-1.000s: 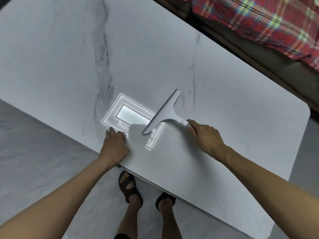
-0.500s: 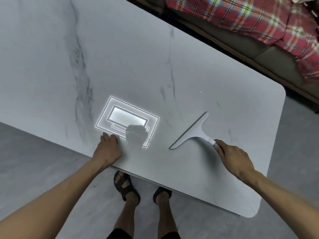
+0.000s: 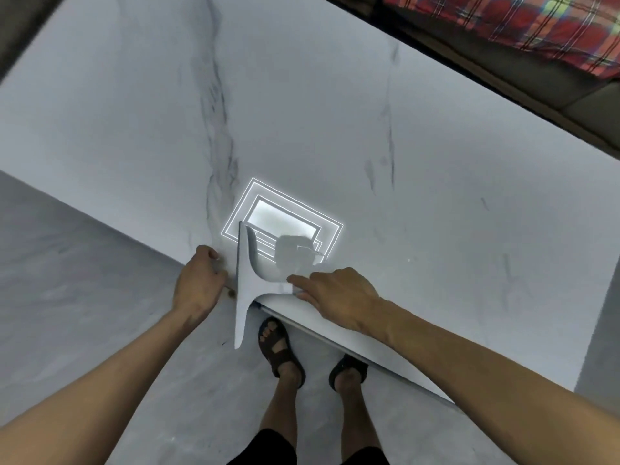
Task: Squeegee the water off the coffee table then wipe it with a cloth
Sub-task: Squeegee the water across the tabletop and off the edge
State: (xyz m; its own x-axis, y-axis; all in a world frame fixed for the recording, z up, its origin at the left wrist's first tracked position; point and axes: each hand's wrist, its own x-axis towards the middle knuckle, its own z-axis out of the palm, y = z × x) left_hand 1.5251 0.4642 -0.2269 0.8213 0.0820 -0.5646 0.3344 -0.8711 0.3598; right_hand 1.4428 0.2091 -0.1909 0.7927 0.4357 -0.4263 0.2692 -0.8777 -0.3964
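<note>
A pale marble-look table (image 3: 335, 112) with grey veins fills most of the view. A grey floor (image 3: 84, 297) lies below its near edge, and a plaid blanket (image 3: 503, 21) lies on a sofa past its far edge.

The white squeegee (image 3: 245, 297) sits at the near edge, left of the middle. The long axis of its blade crosses that edge. The far tip lies over the table at the left corner of a bright ceiling-light reflection (image 3: 285, 216), and the near tip hangs out past the edge over the floor. The thin dark rubber lip faces left. The handle branches off to the right, running roughly along the near edge.

The right hand (image 3: 335, 297) holds that handle, with its fingers (image 3: 295, 280) wrapped round it and hiding most of it. It is therefore the working hand, and the blade lies to its left. Whether the lip still touches the table cannot be told.

The left hand (image 3: 198, 283) is just beside the blade on its rubber side, at the near edge, with its fingers curled. Whether they clasp the edge or only lean on it cannot be told.

Sandalled feet (image 3: 278, 344) stand on the floor below the edge. No water film can be made out on the table, and no cloth is in view.

With half the blade off the table, this looks like the end of a stroke. The next one probably calls for lifting the blade and setting it down again further in. The left hand is in the way of any further push to the left.
</note>
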